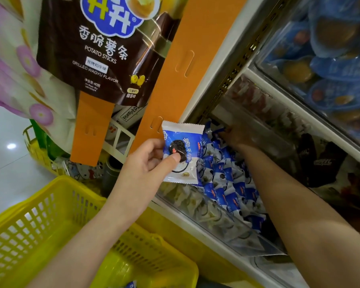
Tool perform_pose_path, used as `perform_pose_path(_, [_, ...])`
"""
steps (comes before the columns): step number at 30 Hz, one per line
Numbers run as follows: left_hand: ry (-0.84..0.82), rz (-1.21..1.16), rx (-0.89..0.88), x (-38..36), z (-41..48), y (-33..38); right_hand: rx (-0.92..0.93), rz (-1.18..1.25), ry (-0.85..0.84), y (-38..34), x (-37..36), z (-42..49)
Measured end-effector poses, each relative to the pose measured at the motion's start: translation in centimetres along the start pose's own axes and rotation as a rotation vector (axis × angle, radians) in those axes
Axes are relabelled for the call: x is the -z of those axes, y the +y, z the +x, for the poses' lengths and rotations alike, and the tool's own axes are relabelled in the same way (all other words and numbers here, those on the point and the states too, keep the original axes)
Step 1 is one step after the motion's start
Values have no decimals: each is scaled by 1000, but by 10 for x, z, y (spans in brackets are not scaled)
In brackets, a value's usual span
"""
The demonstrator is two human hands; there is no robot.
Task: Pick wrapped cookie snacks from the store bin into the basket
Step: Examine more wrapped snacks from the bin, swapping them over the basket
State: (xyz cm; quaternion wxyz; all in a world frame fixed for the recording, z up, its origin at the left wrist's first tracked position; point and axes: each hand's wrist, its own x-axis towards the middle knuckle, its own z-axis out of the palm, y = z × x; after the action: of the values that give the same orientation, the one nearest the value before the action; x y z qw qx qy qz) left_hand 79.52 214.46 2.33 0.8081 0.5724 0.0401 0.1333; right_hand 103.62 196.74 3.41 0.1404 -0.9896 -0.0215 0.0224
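My left hand (pixel 149 163) pinches a blue-and-white wrapped cookie snack (pixel 182 151) between thumb and fingers, held up in front of the bin's left end. The clear store bin (pixel 212 217) is packed with several more of the same blue wrapped cookies (pixel 227 183). My right hand (pixel 236 138) reaches deep into the back of the bin under the shelf above; its fingers are in shadow and I cannot see whether they hold a packet. The yellow basket (pixel 50 221) sits below my left forearm, with a bit of blue wrapper (pixel 131 284) showing at its bottom.
A large brown potato-sticks bag (pixel 96 53) hangs on an orange display strip (pixel 175 69) above left. An upper clear bin (pixel 330 59) holds blue-wrapped cakes. Dark packets (pixel 320 161) fill the bin to the right. Another yellow basket (pixel 37 150) stands on the white floor at left.
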Motion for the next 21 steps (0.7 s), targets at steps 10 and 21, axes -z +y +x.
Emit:
perform_pose_path(10, [-24, 13, 3, -7, -12, 4, 152, 228, 414, -13, 39, -61])
perform_pose_path(21, [-68, 142, 13, -11, -22, -4, -9, 38, -185, 20, 35, -137])
